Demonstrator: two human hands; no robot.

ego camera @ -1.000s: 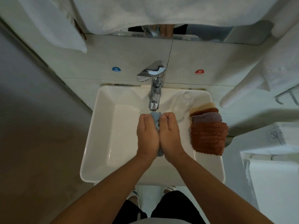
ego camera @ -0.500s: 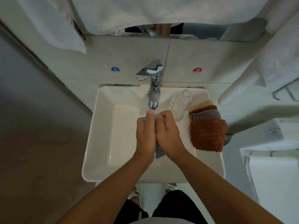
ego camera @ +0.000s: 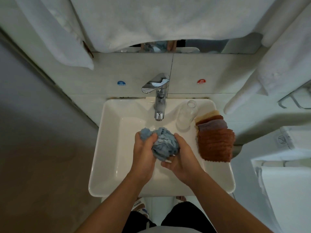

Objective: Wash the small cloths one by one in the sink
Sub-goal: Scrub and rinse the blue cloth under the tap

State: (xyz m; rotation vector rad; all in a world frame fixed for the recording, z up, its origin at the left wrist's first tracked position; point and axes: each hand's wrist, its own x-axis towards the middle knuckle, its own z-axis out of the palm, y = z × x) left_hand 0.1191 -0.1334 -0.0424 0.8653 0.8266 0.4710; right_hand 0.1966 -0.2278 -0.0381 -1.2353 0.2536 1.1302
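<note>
A crumpled blue cloth is bunched between both hands over the white sink, just below the chrome faucet. My left hand grips its left end, with a tuft sticking out above the fingers. My right hand cups the bundle from the right and below, fingers curled under it. A stack of folded cloths, brown on top with purple and beige behind, lies on the sink's right rim.
A clear glass bottle stands on the rim between faucet and stack. White towels hang above the mirror and on the right. Blue cold and red hot stickers flank the faucet on the tiled wall.
My hands were pressed together with the cloth almost hidden between them. They have now parted, and the blue cloth shows as a loose bundle between them.
</note>
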